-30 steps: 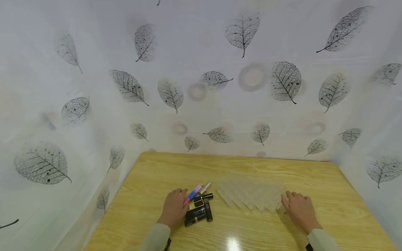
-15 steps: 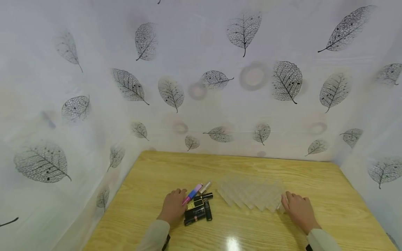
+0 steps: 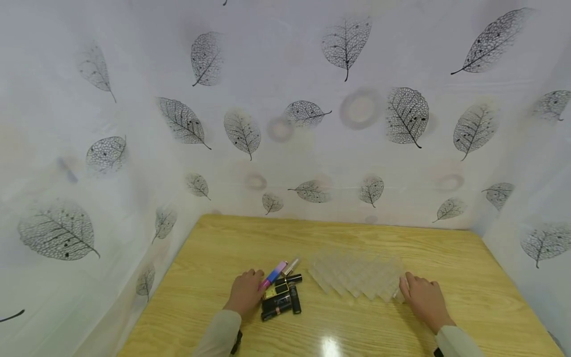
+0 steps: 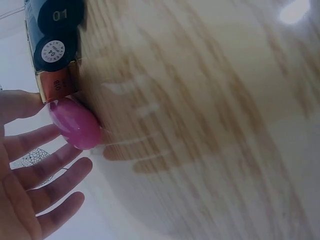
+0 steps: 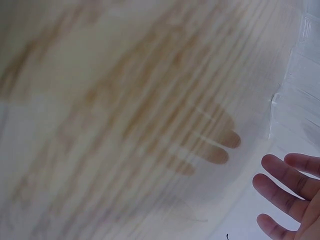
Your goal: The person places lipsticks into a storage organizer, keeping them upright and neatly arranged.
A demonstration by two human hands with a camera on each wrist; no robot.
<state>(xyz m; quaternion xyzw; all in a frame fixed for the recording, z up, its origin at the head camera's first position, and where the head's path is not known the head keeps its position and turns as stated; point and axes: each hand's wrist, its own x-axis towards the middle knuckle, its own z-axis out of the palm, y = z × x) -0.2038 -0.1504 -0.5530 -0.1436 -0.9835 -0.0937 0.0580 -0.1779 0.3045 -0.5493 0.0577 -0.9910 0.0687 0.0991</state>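
Note:
A small pile of lipsticks sits left of the table's middle. My left hand (image 3: pixel 245 293) is at its left side, with relaxed fingers by the pink-and-blue lip gloss tube (image 3: pixel 273 276). In the left wrist view the thumb is right at a reddish lipstick end (image 4: pixel 57 85) marked 018, and the index finger reaches the tube's pink end (image 4: pixel 77 125). Two dark lipstick ends (image 4: pixel 60 15) lie above. My right hand (image 3: pixel 426 300) rests at the right end of a clear slotted organizer (image 3: pixel 357 275), fingers loosely extended in the right wrist view.
Besides these, the pile has a black lipstick (image 3: pixel 295 299), a gold-and-black one (image 3: pixel 277 290) and a clear-capped one (image 3: pixel 291 267). The wood-grain table (image 3: pixel 357 332) is bounded by leaf-printed sheeting (image 3: pixel 285 158) at the back and both sides.
Both hands stay almost where they were. My left hand shifts very slightly; the lipsticks and the organizer hold their places.

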